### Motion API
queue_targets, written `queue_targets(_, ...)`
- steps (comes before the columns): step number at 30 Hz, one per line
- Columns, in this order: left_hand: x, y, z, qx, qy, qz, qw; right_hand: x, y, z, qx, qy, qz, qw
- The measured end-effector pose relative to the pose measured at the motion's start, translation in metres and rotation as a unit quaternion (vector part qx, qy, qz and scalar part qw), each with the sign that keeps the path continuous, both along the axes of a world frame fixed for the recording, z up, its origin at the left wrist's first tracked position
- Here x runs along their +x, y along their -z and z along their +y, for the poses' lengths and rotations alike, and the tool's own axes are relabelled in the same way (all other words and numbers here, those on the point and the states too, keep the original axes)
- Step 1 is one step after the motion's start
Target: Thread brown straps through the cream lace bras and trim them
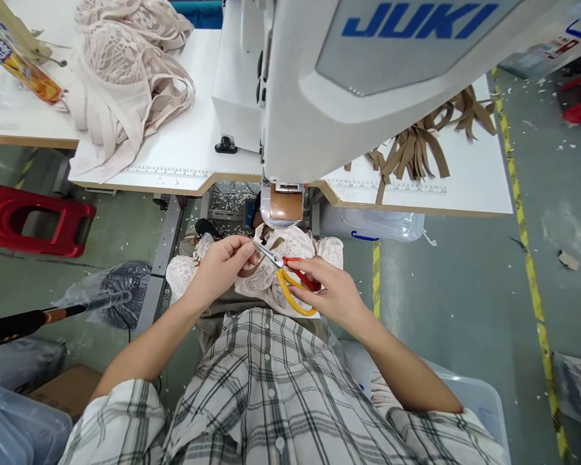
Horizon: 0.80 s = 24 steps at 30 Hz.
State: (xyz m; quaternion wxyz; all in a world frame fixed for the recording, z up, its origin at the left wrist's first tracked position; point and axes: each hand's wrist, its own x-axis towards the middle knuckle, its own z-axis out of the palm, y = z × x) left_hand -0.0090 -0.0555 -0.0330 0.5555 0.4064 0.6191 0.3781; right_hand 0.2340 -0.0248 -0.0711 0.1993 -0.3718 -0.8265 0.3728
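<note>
Scissors with one yellow and one red handle are held in my right hand, their blades pointing up and left. My left hand is closed in a pinch beside the blade tips; what it pinches is too small to tell. Pale lace fabric lies over my lap beneath both hands, with a bit of brown strip between them. Directly above the hands is the rounded end of the white sewing machine.
Pale lace garments are heaped on the white table at left. Brown strips lie at right. Red stools, one at left, plastic bins and a black-handled pole stand around.
</note>
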Motion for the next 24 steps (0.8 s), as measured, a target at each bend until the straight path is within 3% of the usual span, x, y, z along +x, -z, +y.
queue_targets(5, -0.003, 0.008, 0.0, 0.021, -0.07, -0.039, 0.997, 0.021, -0.001, -0.004, 0.005, 0.04, -0.016, 0.999)
queue_targets(8, -0.01, 0.011, -0.001, 0.051, -0.076, 0.061, 0.994, 0.042, -0.002, 0.009, 0.003, 0.085, -0.041, 0.996)
queue_targets(10, -0.016, 0.01, -0.003, 0.089, -0.053, 0.165, 0.981, 0.052, -0.006, 0.034, 0.004, 0.136, -0.09, 0.987)
queue_targets(13, -0.025, 0.003, -0.001, 0.135, 0.006, 0.275, 0.952, 0.058, -0.014, 0.096, 0.053, 0.209, -0.191, 0.957)
queue_targets(16, -0.036, -0.009, 0.006, 0.1, 0.087, 0.261, 0.956, 0.054, -0.023, 0.154, 0.148, 0.191, -0.231, 0.943)
queue_targets(18, -0.046, -0.016, 0.012, 0.057, 0.151, 0.222, 0.962, 0.045, -0.029, 0.168, 0.203, 0.176, -0.209, 0.94)
queue_targets(20, -0.054, -0.02, 0.017, 0.045, 0.201, 0.256, 0.945, 0.032, -0.031, 0.151, 0.202, 0.179, -0.141, 0.953)
queue_targets(22, -0.054, -0.018, 0.019, 0.066, 0.205, 0.339, 0.916, 0.017, -0.029, 0.112, 0.098, 0.127, -0.039, 0.986)
queue_targets(24, -0.044, -0.014, 0.018, 0.112, 0.197, 0.414, 0.882, 0.002, -0.02, 0.065, -0.021, -0.057, 0.011, 0.998)
